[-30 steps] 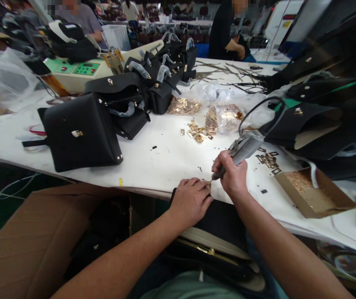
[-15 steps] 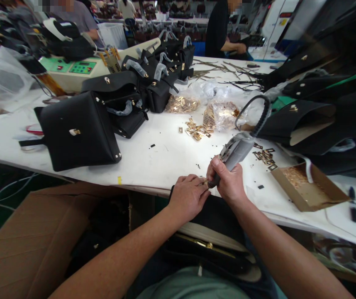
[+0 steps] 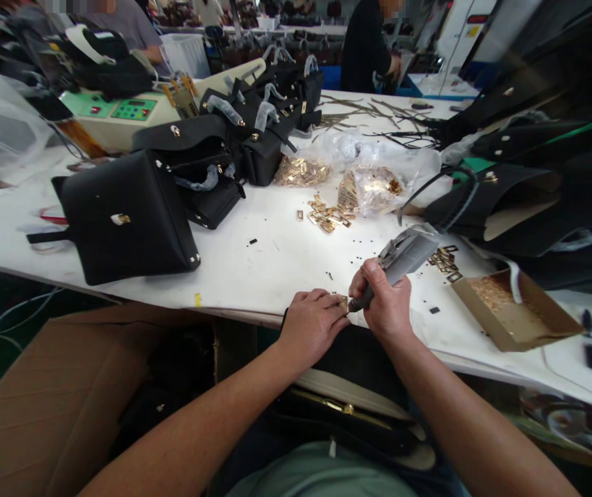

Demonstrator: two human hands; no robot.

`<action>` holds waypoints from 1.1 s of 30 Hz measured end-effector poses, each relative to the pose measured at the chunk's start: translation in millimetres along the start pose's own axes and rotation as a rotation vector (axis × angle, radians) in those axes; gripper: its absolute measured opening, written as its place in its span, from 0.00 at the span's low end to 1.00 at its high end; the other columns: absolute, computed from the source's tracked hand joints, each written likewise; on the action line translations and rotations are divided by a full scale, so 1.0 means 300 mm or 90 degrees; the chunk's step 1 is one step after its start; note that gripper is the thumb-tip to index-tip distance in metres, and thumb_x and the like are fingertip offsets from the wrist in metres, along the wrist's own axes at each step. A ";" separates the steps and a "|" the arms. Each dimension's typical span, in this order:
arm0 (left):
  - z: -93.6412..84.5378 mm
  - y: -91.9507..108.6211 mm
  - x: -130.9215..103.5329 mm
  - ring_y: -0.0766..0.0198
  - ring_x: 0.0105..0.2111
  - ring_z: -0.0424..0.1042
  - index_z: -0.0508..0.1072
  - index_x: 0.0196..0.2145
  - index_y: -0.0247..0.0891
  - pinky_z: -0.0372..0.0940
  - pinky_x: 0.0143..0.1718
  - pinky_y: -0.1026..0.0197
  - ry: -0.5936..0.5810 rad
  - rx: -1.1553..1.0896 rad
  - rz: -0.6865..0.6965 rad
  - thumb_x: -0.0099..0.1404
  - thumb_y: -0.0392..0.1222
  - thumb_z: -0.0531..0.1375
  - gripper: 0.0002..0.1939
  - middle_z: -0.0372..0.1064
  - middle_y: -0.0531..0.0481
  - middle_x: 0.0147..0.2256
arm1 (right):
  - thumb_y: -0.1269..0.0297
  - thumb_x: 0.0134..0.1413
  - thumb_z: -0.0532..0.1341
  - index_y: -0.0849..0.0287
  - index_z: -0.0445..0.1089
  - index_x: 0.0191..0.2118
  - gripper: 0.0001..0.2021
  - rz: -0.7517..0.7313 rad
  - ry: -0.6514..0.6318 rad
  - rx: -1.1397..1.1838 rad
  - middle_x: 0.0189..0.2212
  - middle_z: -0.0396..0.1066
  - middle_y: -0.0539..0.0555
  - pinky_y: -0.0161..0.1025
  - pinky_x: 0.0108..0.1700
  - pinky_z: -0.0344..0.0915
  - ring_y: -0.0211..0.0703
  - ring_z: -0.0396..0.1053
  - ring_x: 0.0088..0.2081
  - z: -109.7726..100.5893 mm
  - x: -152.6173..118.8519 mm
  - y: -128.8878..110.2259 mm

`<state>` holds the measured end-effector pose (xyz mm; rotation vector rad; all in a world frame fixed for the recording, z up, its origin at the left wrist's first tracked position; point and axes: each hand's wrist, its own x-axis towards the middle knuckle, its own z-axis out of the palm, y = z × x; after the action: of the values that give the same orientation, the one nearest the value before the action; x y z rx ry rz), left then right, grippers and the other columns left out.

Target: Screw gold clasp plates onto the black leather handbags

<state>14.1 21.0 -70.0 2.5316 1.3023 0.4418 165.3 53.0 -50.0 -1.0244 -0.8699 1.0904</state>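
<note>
A grey electric screwdriver (image 3: 410,250) is gripped in my right hand (image 3: 388,304), its cord trailing off the back end. The tool tilts down to the left, its tip beside a small gold metal fitting (image 3: 344,304). That fitting sits at the fingertips of my left hand (image 3: 314,324), which is closed over the edge of a black handbag (image 3: 363,355) on my lap. The bag has pale trim and a gold zipper (image 3: 334,405). My left palm and thumb are largely hidden from view, and so is the part of the bag beneath them.
Black handbags (image 3: 130,214) stand on the white table (image 3: 254,276) to the left. Gold frames (image 3: 327,215) lie near plastic bags of hardware (image 3: 371,190). On the right is a cardboard tray (image 3: 518,324) of small parts. A cardboard box (image 3: 68,386) stands below left. A person in black (image 3: 366,48) works behind.
My right hand and the screwdriver have shifted slightly right, drawing the tip back a little from the gold fitting. The cord has swung right. My left hand stays nearly still.
</note>
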 end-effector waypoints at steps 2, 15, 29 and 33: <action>-0.003 0.001 0.000 0.56 0.53 0.68 0.76 0.51 0.49 0.61 0.49 0.49 -0.004 -0.003 0.000 0.73 0.51 0.59 0.12 0.75 0.54 0.54 | 0.49 0.55 0.69 0.57 0.65 0.24 0.20 0.000 0.007 0.004 0.16 0.63 0.47 0.33 0.18 0.60 0.37 0.62 0.18 0.003 0.000 0.002; -0.012 0.005 0.003 0.56 0.54 0.68 0.76 0.51 0.47 0.62 0.49 0.49 -0.012 -0.006 -0.009 0.71 0.50 0.62 0.13 0.75 0.52 0.54 | 0.48 0.55 0.68 0.57 0.65 0.23 0.21 -0.001 0.025 -0.036 0.15 0.65 0.48 0.34 0.16 0.60 0.37 0.62 0.16 -0.014 0.015 0.028; -0.011 0.005 0.004 0.55 0.53 0.68 0.76 0.51 0.47 0.61 0.48 0.49 -0.014 -0.009 -0.012 0.71 0.50 0.62 0.14 0.75 0.52 0.53 | 0.48 0.55 0.69 0.57 0.65 0.23 0.21 -0.018 0.033 -0.034 0.15 0.64 0.47 0.35 0.19 0.61 0.37 0.63 0.17 -0.004 0.015 0.024; -0.012 0.006 0.003 0.55 0.53 0.68 0.76 0.51 0.47 0.62 0.49 0.48 -0.010 -0.011 -0.011 0.72 0.51 0.60 0.14 0.75 0.52 0.53 | 0.49 0.56 0.68 0.56 0.64 0.24 0.20 -0.022 0.022 -0.007 0.15 0.63 0.46 0.35 0.19 0.61 0.38 0.62 0.17 -0.001 0.007 -0.008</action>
<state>14.7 21.1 -65.9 2.5029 1.3089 0.4270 166.8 54.6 -47.6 -1.0315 -0.8630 1.0373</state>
